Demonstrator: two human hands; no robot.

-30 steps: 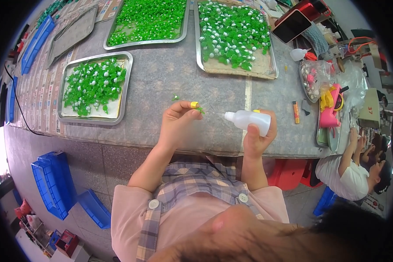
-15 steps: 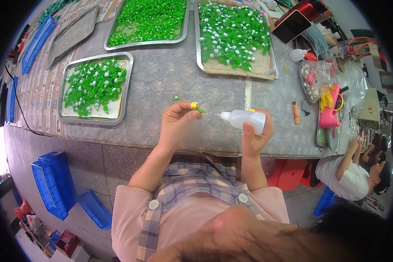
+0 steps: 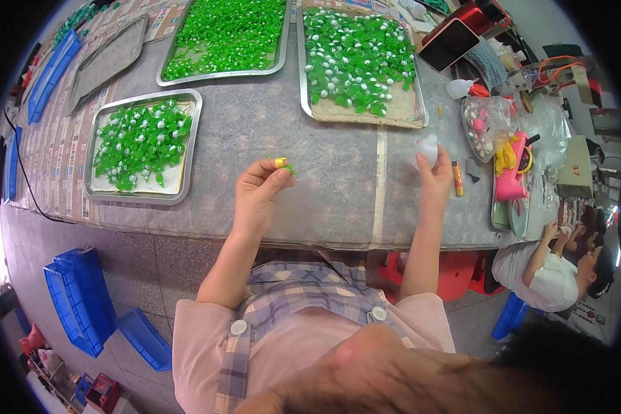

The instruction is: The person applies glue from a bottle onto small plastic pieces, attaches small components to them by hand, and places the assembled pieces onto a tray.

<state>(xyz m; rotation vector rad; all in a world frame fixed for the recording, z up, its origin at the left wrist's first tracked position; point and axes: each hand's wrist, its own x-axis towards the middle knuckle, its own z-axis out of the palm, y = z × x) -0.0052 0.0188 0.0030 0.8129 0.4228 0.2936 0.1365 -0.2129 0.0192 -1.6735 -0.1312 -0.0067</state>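
Observation:
My left hand (image 3: 255, 200) is closed in a pinch above the table's near side. Between its thumb and index finger is a small green piece (image 3: 290, 168), mostly covered by the fingertips. Yellow tape (image 3: 280, 163) wraps one fingertip. Farther right, my right hand (image 3: 435, 181) grips a translucent white squeeze bottle (image 3: 426, 148), its upper end pointing away from me. A small orange-and-yellow tube (image 3: 457, 178) lies just right of that hand. Left of my left hand is a metal tray (image 3: 194, 145) of green pieces with white balls.
Farther back stand a tray of small green pieces (image 3: 221, 77) and a tray of green-and-white pieces (image 3: 366, 119). A dark-screened device (image 3: 449, 45), plastic bags (image 3: 548, 131) and a pink plastic object (image 3: 509, 181) crowd the right. Blue crates (image 3: 79, 297) stand on the floor; another person (image 3: 537, 276) sits at right.
My right hand has moved right with the squeeze bottle, away from my left hand, and the bottle has turned from sideways to pointing away. My left hand, still pinching the green piece, shifted slightly left.

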